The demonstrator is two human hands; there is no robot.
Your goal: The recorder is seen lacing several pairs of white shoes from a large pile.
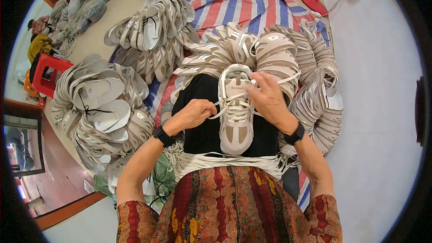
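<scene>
A beige and white sneaker rests on a black cloth over my lap, its toe toward me. White shoelace runs through its eyelets in several rows. My left hand is closed at the shoe's left side, pinching a loop of the lace. On the other side my right hand is held by the shoe's collar, its fingers slightly smeared by motion. A lace end trails out beyond that hand to the right; whether its fingers grip the lace is unclear. Across my waist lies a bundle of loose white laces.
Stacked shoe uppers curve around the far side of my lap, with more piles at left and right. Beneath them spreads a striped tarp. A red stool stands far left, a red round base far right.
</scene>
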